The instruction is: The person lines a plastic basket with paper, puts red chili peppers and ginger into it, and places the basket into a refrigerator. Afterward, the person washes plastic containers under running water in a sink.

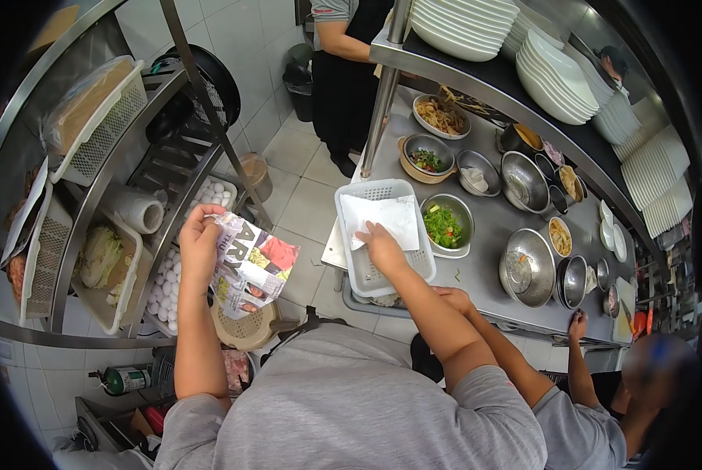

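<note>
My left hand [203, 225] pinches the top left corner of a printed paper sheet [258, 265], which hangs to the right of the hand. My right hand [381, 241] reaches into a white plastic basket [349, 270]. Its fingers rest on a white paper [394, 223] lying in the basket; whether they grip it is not clear. The basket stands at the left end of the steel counter [476, 270]. Just right of it is a metal bowl of green leaves [444, 228].
A co-worker [588, 427] stands at the right, another person [343, 86] beyond the counter. Several bowls, one a large metal bowl [515, 280], cover the counter under a plate shelf [492, 74]. Egg trays [163, 294] and a rack with baskets [124, 270] are at the left.
</note>
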A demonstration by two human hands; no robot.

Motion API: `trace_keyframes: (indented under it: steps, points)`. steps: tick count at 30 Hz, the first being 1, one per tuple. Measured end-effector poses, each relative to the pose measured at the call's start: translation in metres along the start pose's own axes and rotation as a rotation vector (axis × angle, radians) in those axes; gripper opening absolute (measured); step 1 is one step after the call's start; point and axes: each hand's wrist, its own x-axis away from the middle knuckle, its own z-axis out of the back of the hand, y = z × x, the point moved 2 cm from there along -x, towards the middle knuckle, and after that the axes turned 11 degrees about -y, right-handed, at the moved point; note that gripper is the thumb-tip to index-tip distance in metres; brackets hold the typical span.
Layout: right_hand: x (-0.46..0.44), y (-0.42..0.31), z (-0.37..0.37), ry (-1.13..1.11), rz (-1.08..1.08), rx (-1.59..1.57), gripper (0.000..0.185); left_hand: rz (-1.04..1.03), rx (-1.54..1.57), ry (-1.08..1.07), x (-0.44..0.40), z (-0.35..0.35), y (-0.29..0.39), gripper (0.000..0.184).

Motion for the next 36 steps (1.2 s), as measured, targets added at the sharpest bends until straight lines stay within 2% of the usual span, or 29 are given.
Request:
trace_keyframes:
  steps: [2,3,5,8,12,14,17,21,23,24,26,27,28,30,31,33,35,36]
  points:
    - [-0.003,0.006,0.003,-0.138,0.091,0.069,0.045,0.003,-0.007,-0.006,-0.002,-0.001,0.001,0.026]
    - [-0.004,0.013,0.003,-0.136,0.088,0.067,0.045,0.008,-0.012,-0.011,-0.002,-0.001,0.001,0.026]
    - [-0.008,0.026,-0.006,-0.342,0.099,0.104,0.051,0.010,0.012,-0.033,-0.004,-0.004,-0.001,0.026]
    - [-0.004,0.011,0.023,-0.362,0.013,-0.007,0.056,0.014,0.017,-0.070,-0.009,-0.003,-0.008,0.026]
    - [-0.009,0.009,0.020,-0.205,-0.058,-0.012,0.064,0.043,0.011,-0.109,-0.017,-0.010,-0.017,0.027]
    - [-0.008,0.002,0.018,-0.333,-0.183,0.162,0.071,0.039,0.018,-0.137,-0.023,-0.021,-0.016,0.027]
    - [-0.017,0.012,-0.006,-0.298,-0.243,0.061,0.078,0.021,0.053,-0.168,-0.029,-0.036,-0.013,0.029]
    - [-0.017,-0.002,0.013,-0.335,-0.290,0.069,0.073,0.022,0.061,-0.210,-0.030,-0.058,-0.020,0.031]
    - [-0.025,-0.009,0.031,-0.030,-0.185,0.034,0.065,0.003,-0.005,-0.238,-0.029,-0.070,-0.019,0.031]
    - [-0.024,-0.014,0.047,-0.036,-0.168,0.039,0.065,-0.037,-0.099,-0.274,-0.030,-0.077,-0.018,0.030]
    - [0.000,-0.039,0.091,-0.016,0.083,-1.110,0.057,-0.004,-0.272,-0.370,-0.029,-0.099,-0.009,0.030]
    - [0.019,-0.058,0.116,-0.088,0.108,-1.367,0.046,-0.008,-0.287,-0.411,-0.030,-0.113,-0.007,0.030]
    - [0.030,-0.063,0.130,-0.084,0.101,-1.377,0.046,-0.016,-0.303,-0.461,-0.032,-0.130,-0.005,0.030]
    - [0.048,-0.057,0.151,-0.229,0.017,-0.838,0.037,-0.022,-0.195,-0.545,-0.048,-0.153,-0.009,0.032]
    - [0.059,-0.047,0.160,-0.004,-0.027,-0.732,0.030,0.013,-0.076,-0.529,-0.062,-0.160,-0.017,0.034]
    - [0.095,-0.020,0.188,0.307,-0.205,-0.780,0.028,0.042,0.049,-0.521,-0.091,-0.173,-0.034,0.037]
    - [0.133,-0.003,0.212,0.704,-0.173,-0.833,0.025,-0.325,-0.918,-0.346,-0.111,-0.182,-0.056,0.052]
    - [0.150,-0.005,0.226,0.779,-0.120,-0.814,0.024,-0.330,-0.914,-0.365,-0.115,-0.190,-0.071,0.052]
